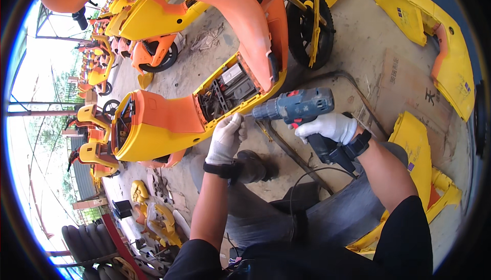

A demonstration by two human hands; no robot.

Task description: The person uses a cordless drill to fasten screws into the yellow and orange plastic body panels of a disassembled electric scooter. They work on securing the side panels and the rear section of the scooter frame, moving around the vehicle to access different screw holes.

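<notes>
My right hand, in a white glove, grips a dark blue cordless drill with red details. Its chuck points left at the yellow lower edge of an orange and yellow scooter. Just ahead of the drill's nose is my gloved left hand, its thumb and fingers pinched together beside that edge. Whatever is between those fingertips is too small to make out. Above the left hand, the scooter's open floor compartment shows dark parts and wiring. The orange front panel and black front wheel are farther up.
A metal bar and a dark cable lie near my legs. Yellow body panels and flattened cardboard are on the right. Several other scooters stand at the far left, with stacked tires at the lower left.
</notes>
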